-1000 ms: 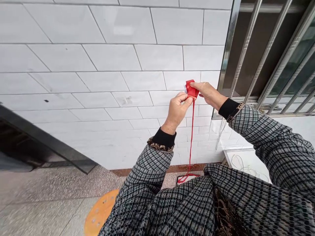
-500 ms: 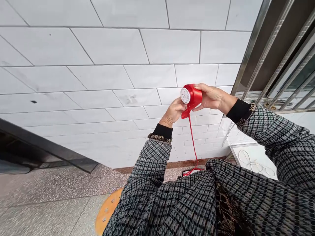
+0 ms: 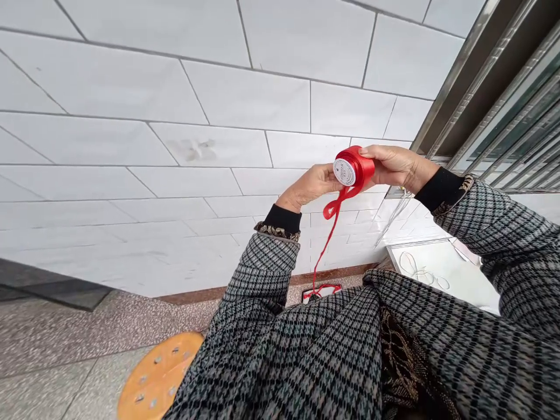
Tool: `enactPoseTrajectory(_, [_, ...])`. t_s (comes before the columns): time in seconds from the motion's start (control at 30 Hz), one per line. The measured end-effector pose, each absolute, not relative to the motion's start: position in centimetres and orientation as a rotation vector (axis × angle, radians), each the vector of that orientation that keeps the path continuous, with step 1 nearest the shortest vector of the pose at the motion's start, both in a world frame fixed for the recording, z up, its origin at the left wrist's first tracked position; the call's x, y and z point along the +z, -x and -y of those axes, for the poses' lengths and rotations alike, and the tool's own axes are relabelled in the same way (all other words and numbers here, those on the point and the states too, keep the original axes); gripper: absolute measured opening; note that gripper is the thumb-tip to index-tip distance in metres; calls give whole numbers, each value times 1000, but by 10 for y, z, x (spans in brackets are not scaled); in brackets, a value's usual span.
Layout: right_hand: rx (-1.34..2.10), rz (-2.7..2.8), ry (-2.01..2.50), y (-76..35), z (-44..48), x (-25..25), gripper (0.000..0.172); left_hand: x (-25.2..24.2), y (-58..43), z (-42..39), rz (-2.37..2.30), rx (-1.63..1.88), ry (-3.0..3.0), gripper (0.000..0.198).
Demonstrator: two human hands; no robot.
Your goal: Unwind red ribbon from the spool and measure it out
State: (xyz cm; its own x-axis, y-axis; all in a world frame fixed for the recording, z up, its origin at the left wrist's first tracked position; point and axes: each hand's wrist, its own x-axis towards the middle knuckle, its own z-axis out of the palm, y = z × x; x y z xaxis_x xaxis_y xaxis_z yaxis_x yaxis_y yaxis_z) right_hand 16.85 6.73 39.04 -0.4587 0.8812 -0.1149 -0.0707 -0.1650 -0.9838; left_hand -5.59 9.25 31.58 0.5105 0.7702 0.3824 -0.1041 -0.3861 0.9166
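A roll of red ribbon [image 3: 364, 166] with a round white printed label on its end is held up between my two hands, in front of the wall. My right hand [image 3: 390, 166] grips it from the right, thumb on top. From the left, the fingers of my left hand [image 3: 315, 184] close at the labelled end; their tips are partly hidden behind the roll. Below the roll a loop of ribbon hangs, and a thin red cord [image 3: 324, 248] runs down to a small dark-rimmed item [image 3: 321, 291] near the floor, partly covered by my jacket.
A white-tiled wall [image 3: 236, 140] fills the front. Metal window bars [image 3: 494, 105] stand at the right, above a white tabletop [image 3: 459, 271] with a coiled white cable [image 3: 424, 274]. An orange round stool [image 3: 160, 373] with holes is at lower left. A dark-edged panel [image 3: 52, 286] juts in from the left.
The view has shifted, showing more of the stool and the tabletop. The roll sits slightly further right in view, still in both hands. Its hanging ribbon loop now shows more openly.
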Motion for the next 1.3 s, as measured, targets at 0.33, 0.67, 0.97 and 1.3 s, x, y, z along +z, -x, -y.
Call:
enactPoseTrajectory(0.33, [1508,1398,955,-167,-74,395,33,315,114,-80,-1027,1175,-1719,11])
enactPoseTrajectory(0.67, [1064,1356,930,-124,-63,355,43,295,56,-38,-1023,1507,-1657,23])
enactPoseTrajectory(0.97, [1215,1124,1008,-113,-70,316,42,281,-2,-39,-1011,1668,-1338,22])
enactPoseTrajectory(1.3, [1744,805,888,-119,-81,286,25,259,11,-50,-983,1473,-1340,22])
